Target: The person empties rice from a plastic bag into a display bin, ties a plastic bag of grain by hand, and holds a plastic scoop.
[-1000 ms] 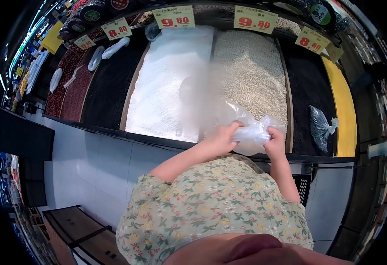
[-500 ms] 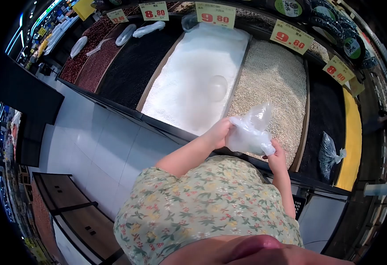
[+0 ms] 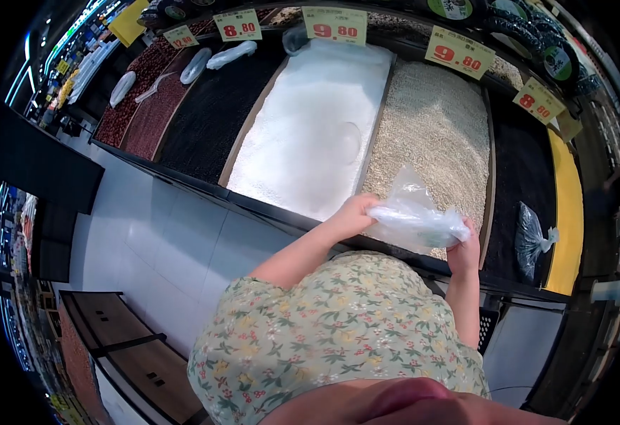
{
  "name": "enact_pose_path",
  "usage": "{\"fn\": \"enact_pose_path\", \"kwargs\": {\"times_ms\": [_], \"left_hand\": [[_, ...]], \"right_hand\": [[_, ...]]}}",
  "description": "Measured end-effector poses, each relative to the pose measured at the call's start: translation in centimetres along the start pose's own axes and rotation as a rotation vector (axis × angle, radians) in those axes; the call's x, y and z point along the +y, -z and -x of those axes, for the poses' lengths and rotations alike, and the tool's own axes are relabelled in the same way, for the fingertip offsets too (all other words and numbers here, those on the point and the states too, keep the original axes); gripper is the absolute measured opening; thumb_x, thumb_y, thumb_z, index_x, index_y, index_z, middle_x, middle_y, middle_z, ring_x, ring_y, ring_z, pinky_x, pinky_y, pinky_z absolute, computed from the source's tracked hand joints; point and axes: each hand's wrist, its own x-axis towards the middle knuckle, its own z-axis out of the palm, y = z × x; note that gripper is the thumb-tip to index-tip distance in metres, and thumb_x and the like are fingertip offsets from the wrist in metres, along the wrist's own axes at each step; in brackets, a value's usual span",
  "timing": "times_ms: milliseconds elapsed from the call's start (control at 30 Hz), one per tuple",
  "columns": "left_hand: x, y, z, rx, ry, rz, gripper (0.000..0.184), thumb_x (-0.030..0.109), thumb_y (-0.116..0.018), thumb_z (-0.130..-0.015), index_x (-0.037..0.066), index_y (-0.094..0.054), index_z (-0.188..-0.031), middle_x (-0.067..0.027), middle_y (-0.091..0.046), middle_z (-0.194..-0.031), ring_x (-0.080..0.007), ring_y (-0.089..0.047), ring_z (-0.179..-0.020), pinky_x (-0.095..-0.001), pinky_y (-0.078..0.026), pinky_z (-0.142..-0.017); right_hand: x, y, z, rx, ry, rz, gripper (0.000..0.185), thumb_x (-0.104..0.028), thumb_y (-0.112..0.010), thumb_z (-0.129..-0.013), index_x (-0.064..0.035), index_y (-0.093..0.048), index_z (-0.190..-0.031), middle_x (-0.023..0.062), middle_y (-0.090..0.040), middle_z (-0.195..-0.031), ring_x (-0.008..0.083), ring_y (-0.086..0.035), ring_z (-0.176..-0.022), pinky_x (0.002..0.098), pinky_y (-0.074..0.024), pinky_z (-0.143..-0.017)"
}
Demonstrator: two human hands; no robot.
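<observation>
A clear plastic bag (image 3: 416,221) is stretched between my two hands, over the front of the bin of beige grain (image 3: 430,134). My left hand (image 3: 354,216) grips its left side, near the divider beside the white grain (image 3: 306,127). On the bag's right end my right hand (image 3: 464,248) is closed, its fingertips partly behind the plastic. One loose corner of the bag points up toward the grain. A scoop-like round shape (image 3: 352,142) lies on the white grain, too faint to name.
Bins of black grain (image 3: 214,106), reddish grain (image 3: 155,117) and dark red beans (image 3: 140,78) stretch left. Price signs (image 3: 334,27) line the back. A tied bag of dark grain (image 3: 529,241) lies right, by a yellow strip (image 3: 568,212). A wooden-fronted cabinet (image 3: 122,340) stands lower left.
My hands have moved farther apart, the right one shifting rightward. The bag between them is now pulled wider and flatter. The view has shifted slightly.
</observation>
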Motion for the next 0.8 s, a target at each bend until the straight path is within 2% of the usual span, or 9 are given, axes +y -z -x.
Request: {"fn": "enact_pose_path", "kwargs": {"times_ms": [67,100,167,200,333,433,567,667,800], "left_hand": [[4.0,2.5,0.1,0.038,0.242,0.561,0.024,0.011,-0.054,-0.083,-0.001,-0.060,-0.104,-0.0059,-0.062,-0.094,-0.0133,-0.058,-0.088,-0.0295,-0.047,-0.075],[1.4,2.3,-0.4,0.075,0.193,0.857,0.026,0.011,-0.054,-0.084,-0.001,-0.059,-0.106,-0.0072,-0.061,-0.099,-0.0138,-0.058,-0.089,-0.0285,-0.046,-0.079],[1.4,2.8,-0.9,0.041,-0.054,0.561,0.035,0.017,-0.055,-0.082,-0.001,-0.054,-0.112,-0.0095,-0.060,-0.104,-0.0188,-0.058,-0.095,-0.0327,-0.046,-0.084],[0.2,2.9,-1.3,0.043,-0.032,0.680,0.033,0.016,-0.050,-0.086,-0.003,-0.053,-0.113,-0.0110,-0.059,-0.104,-0.0207,-0.058,-0.095,-0.0342,-0.047,-0.084],[2.1,2.2,-1.0,0.069,0.301,1.235,0.036,0.015,-0.050,-0.085,-0.004,-0.049,-0.115,-0.0108,-0.058,-0.104,-0.0205,-0.059,-0.094,-0.0342,-0.048,-0.081],[2.6,1.8,-1.1,-0.110,0.172,0.965,0.041,0.015,-0.057,-0.080,-0.003,-0.048,-0.116,-0.0089,-0.058,-0.105,-0.0171,-0.058,-0.093,-0.0311,-0.047,-0.078],[3.8,1.1,-0.7,-0.133,0.272,0.685,0.030,0.011,-0.053,-0.082,0.001,-0.058,-0.110,-0.0064,-0.062,-0.100,-0.0154,-0.060,-0.089,-0.0289,-0.049,-0.077],[2.2,1.1,-1.2,-0.182,0.364,0.474,0.033,0.004,-0.051,-0.079,0.000,-0.057,-0.111,-0.0058,-0.062,-0.099,-0.0133,-0.060,-0.088,-0.0284,-0.049,-0.076],[3.0,0.2,-1.6,-0.064,0.348,0.510,0.035,0.001,-0.049,-0.077,0.000,-0.057,-0.111,-0.0064,-0.062,-0.097,-0.0132,-0.059,-0.086,-0.0274,-0.048,-0.074]], "right_hand": [[0.9,0.5,0.6,-0.143,-0.034,0.404,0.027,-0.003,-0.050,-0.078,-0.0040,-0.054,-0.105,0.0069,-0.058,-0.098,0.0154,-0.056,-0.091,0.0266,-0.0423,-0.081],[1.3,0.2,1.1,-0.165,-0.012,0.524,0.032,0.000,-0.050,-0.075,-0.0056,-0.053,-0.107,0.0065,-0.058,-0.099,0.0152,-0.055,-0.091,0.0261,-0.0423,-0.080],[2.2,-1.2,1.6,-0.185,0.011,0.698,0.039,0.005,-0.049,-0.072,-0.0078,-0.051,-0.109,0.0062,-0.057,-0.100,0.0145,-0.054,-0.092,0.0252,-0.0422,-0.078],[2.6,-1.7,1.5,-0.192,0.021,0.752,0.042,0.005,-0.048,-0.070,-0.0084,-0.051,-0.110,0.0063,-0.056,-0.100,0.0141,-0.053,-0.092,0.0248,-0.0421,-0.077],[1.2,-3.3,1.4,-0.086,-0.138,0.298,0.047,0.007,-0.046,-0.072,-0.0062,-0.045,-0.118,0.0107,-0.054,-0.109,0.0204,-0.054,-0.100,0.0308,-0.0447,-0.085],[-0.2,-2.9,1.1,-0.012,-0.153,-0.079,0.049,0.008,-0.045,-0.071,-0.0031,-0.042,-0.119,0.0119,-0.052,-0.113,0.0242,-0.053,-0.106,0.0359,-0.0445,-0.091],[-0.6,-0.9,0.9,-0.119,-0.120,-0.277,0.057,0.004,-0.051,-0.067,-0.0027,-0.040,-0.122,0.0125,-0.051,-0.117,0.0250,-0.051,-0.110,0.0386,-0.0419,-0.095],[-1.0,0.1,1.6,-0.225,-0.146,-0.147,0.057,-0.005,-0.057,-0.068,-0.0038,-0.040,-0.123,0.0129,-0.050,-0.117,0.0256,-0.051,-0.110,0.0379,-0.0415,-0.093],[-1.8,-0.2,2.9,-0.370,-0.124,0.153,0.086,-0.028,-0.070,-0.067,-0.0043,-0.027,-0.137,0.0121,-0.047,-0.126,0.0235,-0.046,-0.115,0.0353,-0.0372,-0.096]]}}
